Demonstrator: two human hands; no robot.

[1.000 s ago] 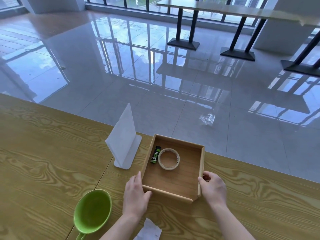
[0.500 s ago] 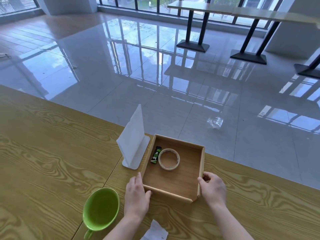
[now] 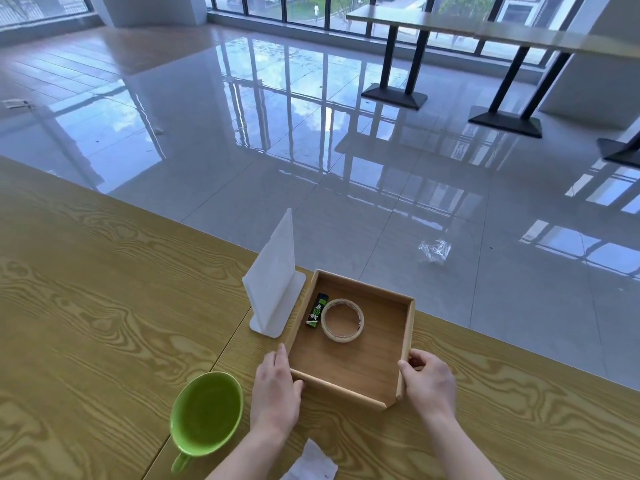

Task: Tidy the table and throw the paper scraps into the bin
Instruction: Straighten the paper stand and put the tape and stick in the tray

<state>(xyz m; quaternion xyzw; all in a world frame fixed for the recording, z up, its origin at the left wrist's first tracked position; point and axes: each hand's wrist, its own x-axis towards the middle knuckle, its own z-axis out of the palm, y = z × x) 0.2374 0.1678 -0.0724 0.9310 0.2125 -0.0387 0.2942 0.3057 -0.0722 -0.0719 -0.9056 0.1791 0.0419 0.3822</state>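
Hands on a wooden tray [image 3: 407,327] at the table [image 3: 104,306] edge.
Left hand [image 3: 276,388] and right hand [image 3: 428,384] each close around a near corner of the tray, which contains a tape roll [image 3: 342,320] and a lighter [image 3: 317,310]. One paper scrap [image 3: 311,462] lies near the wrists, beside a green cup [image 3: 205,415].

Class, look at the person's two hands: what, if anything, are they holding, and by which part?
Both hold the wooden tray: the left hand at its near-left corner, the right hand on the right wall near the front corner.
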